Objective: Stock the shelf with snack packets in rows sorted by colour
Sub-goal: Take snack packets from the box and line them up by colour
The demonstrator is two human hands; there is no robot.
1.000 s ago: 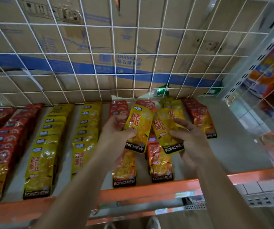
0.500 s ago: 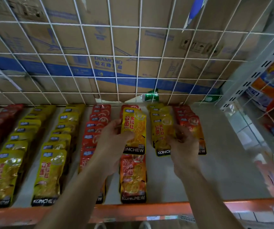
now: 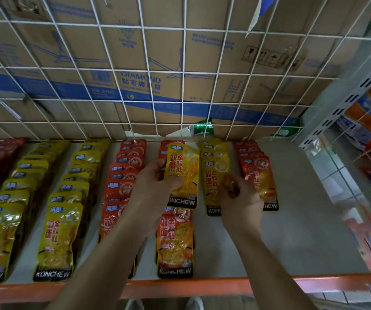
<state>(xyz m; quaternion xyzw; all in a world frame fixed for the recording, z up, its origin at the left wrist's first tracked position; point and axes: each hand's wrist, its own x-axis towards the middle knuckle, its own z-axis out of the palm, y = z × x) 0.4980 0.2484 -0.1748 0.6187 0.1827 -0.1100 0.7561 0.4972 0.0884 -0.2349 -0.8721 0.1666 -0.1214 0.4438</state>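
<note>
Our left hand (image 3: 155,191) pinches a yellow packet (image 3: 183,171); our right hand (image 3: 241,199) grips a second packet (image 3: 214,182) just right of those fingers (image 3: 173,181). Likely light, floppy, slick; we'd take the edges.

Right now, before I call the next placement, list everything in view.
Yellow foil snack packet rows: three, yellow, two left, one short right of centre.
Red-orange foil snack packet rows: four, red-orange, far left, two centre, one right.
Held yellow packet: one, yellow, above a centre red-orange row.
Front yellow packet: one, yellow, short row's near end.
White wire grid panel: one, white, behind shelf.
Brown cardboard boxes: several, blue-banded brown, behind grid.
Orange metal shelf rail: one, orange, front edge.
Left hand: one, grips held yellow packet.
Right hand: one, pinches front yellow packet.
</note>
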